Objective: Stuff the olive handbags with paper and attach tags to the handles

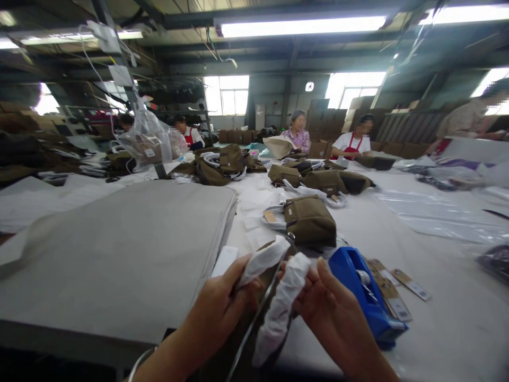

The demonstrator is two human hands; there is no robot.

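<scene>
An olive-brown bag lies close to me, partly hidden by my hands, with a zip running along its top. Its two handles are wrapped in white paper. My left hand (233, 300) is closed round the left wrapped handle (265, 259). The right wrapped handle (284, 305) rests against the fingers of my right hand (324, 302), which are curled behind it with the thumb raised. Just beyond stands another brown bag (312, 220) with a wrapped strap and a tan tag (270, 216).
A blue tape dispenser (363, 292) stands right of my right hand, beside several cardboard tags (411, 284). Large grey sheets (119, 254) are stacked at left. More brown bags (326, 180) lie farther back. Clear plastic bags (445, 212) lie at right. Several people are across the table.
</scene>
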